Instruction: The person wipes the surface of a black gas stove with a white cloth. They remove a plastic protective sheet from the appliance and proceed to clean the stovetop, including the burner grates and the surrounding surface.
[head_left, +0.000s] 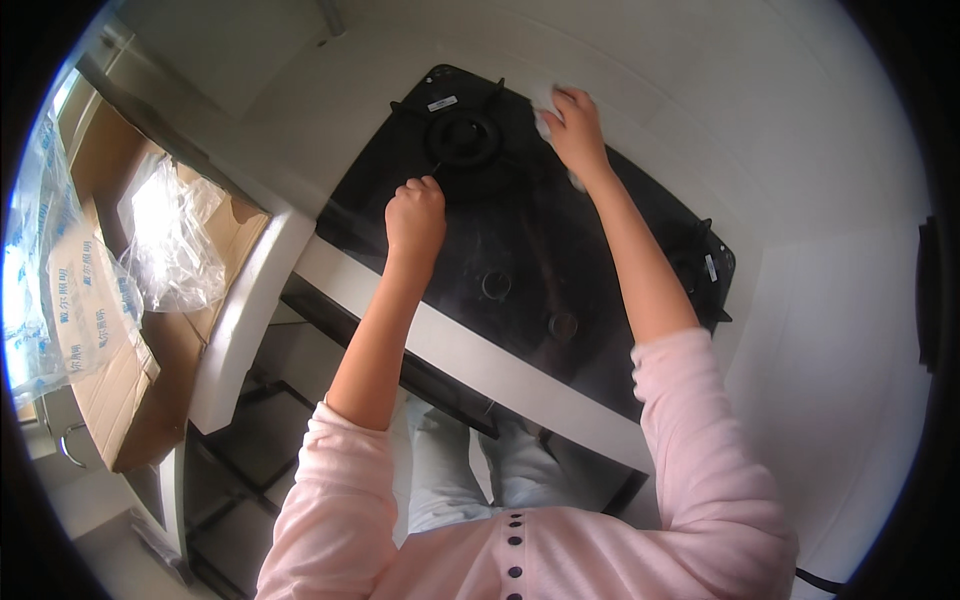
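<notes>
A black glass gas hob (517, 225) is set in the pale countertop before me. My left hand (416, 214) is closed in a fist over its left part, around what looks like a leg of the black pan support (501, 88). That support stands around the left burner (463, 139). At the hob's back edge, my right hand (576, 131) presses a white cloth (543, 112), partly hidden by the fingers and blurred. Two round knobs (496, 285) sit near the front of the glass. The right burner (686, 270) is partly covered by my right forearm.
To the left, an open cardboard box (169, 375) holds crumpled clear plastic (176, 240). Printed plastic wrap (82, 300) hangs over its side. A white wall (832, 315) rises at the right. Below the counter front (480, 367) is a dark-framed opening (255, 427).
</notes>
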